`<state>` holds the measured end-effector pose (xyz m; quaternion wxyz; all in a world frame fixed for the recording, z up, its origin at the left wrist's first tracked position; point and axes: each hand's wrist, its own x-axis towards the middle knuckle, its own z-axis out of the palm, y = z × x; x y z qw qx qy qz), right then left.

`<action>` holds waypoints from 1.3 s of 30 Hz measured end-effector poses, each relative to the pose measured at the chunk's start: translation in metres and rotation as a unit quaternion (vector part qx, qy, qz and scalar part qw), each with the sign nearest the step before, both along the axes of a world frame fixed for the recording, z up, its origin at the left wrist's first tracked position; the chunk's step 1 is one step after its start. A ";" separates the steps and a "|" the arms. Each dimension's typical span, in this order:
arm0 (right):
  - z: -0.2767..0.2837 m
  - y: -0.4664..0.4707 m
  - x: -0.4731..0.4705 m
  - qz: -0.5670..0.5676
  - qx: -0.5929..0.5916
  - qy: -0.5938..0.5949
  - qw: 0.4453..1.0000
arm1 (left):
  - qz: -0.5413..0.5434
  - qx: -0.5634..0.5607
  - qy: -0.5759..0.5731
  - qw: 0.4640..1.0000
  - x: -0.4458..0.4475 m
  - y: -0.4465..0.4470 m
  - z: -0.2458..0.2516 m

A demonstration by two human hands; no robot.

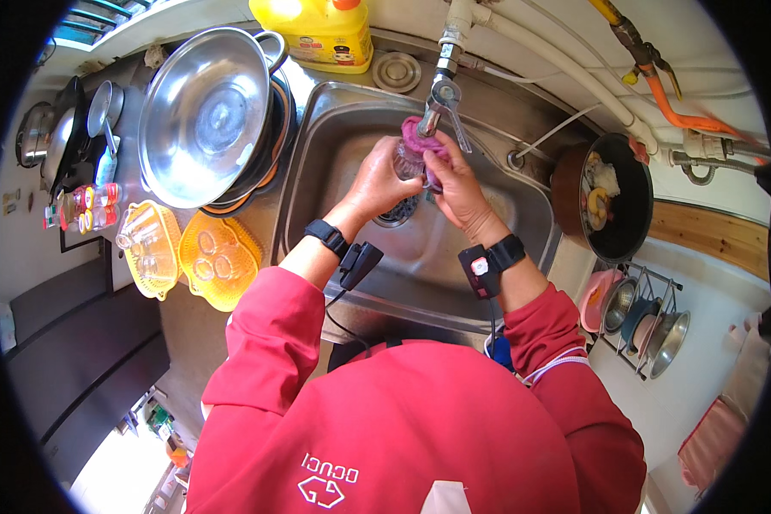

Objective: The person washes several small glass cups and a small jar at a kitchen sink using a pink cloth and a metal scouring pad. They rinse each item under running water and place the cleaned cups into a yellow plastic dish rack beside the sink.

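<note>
Over the stainless steel sink (pixel 334 135), my left hand (pixel 382 180) grips a clear glass (pixel 406 162), its thumb pointing right. My right hand (pixel 456 186) holds a pink-purple cloth (pixel 417 136) against the glass, just under the mouth of the metal faucet (pixel 429 119). Part of the cloth hangs between the fingers of that hand. The drain strainer (pixel 398 211) lies below the glass, partly covered by my left hand. Whether water is running I cannot tell.
Left of the sink stand a large steel basin (pixel 205 115) on stacked pans and two yellow plastic baskets (pixel 254 257) with glasses. A yellow jug (pixel 327 38) and a round metal lid (pixel 396 72) sit behind. At right are a dark pot (pixel 568 193) with food scraps and a bowl rack (pixel 639 321).
</note>
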<state>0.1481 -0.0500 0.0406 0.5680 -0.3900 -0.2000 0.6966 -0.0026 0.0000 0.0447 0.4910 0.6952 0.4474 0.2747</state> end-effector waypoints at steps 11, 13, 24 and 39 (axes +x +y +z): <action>-0.018 0.034 0.004 0.088 0.021 -0.309 0.947 | -0.108 0.093 0.141 0.980 0.006 0.000 0.014; -0.024 0.036 0.008 0.102 -0.068 -0.107 0.987 | -0.117 0.117 0.114 0.980 0.009 -0.008 0.012; -0.009 -0.004 0.016 -0.087 0.013 -0.099 0.991 | 0.025 -0.544 -0.357 0.759 -0.004 0.006 -0.031; -0.029 0.031 -0.006 -0.099 0.018 -0.237 0.966 | 0.077 -0.279 -0.174 0.941 0.023 -0.022 -0.016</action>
